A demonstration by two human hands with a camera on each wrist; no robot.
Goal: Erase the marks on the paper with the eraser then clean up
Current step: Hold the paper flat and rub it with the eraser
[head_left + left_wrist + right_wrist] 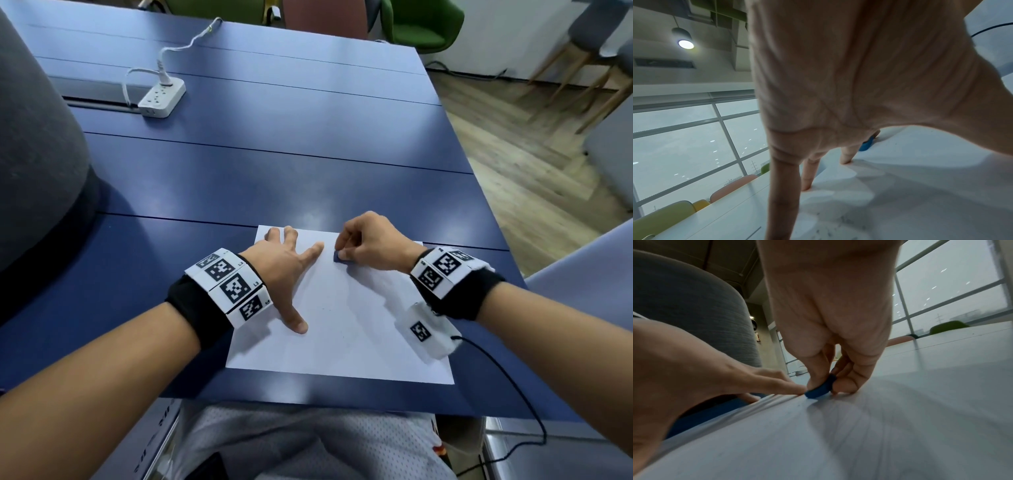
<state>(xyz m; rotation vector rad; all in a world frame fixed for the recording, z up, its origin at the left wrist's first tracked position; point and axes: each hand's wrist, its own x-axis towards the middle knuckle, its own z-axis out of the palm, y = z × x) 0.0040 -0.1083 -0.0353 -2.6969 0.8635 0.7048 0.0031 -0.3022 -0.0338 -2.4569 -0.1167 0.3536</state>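
— Two hands on the job?
— Both mine. My left hand [282,260] lies flat on the paper [342,329], fingers spread straight, pinning its left half. My right hand [368,241] pinches the blue eraser [339,257] between thumb and curled fingers, its lower edge down on the sheet near the far edge.
— How close are they?
— The left forefinger tip is just beside the eraser; from the right wrist they look almost touching.
— Room to move?
— Bare white paper runs toward me and to the right. The sheet's near edge sits close to the table's [308,171] near edge.
— And around you?
— Blue table, seams across it. A white power strip [161,99] lies well away at the far left. Green chairs [421,24] behind, wood floor [513,154] on the right, big windows [684,142].
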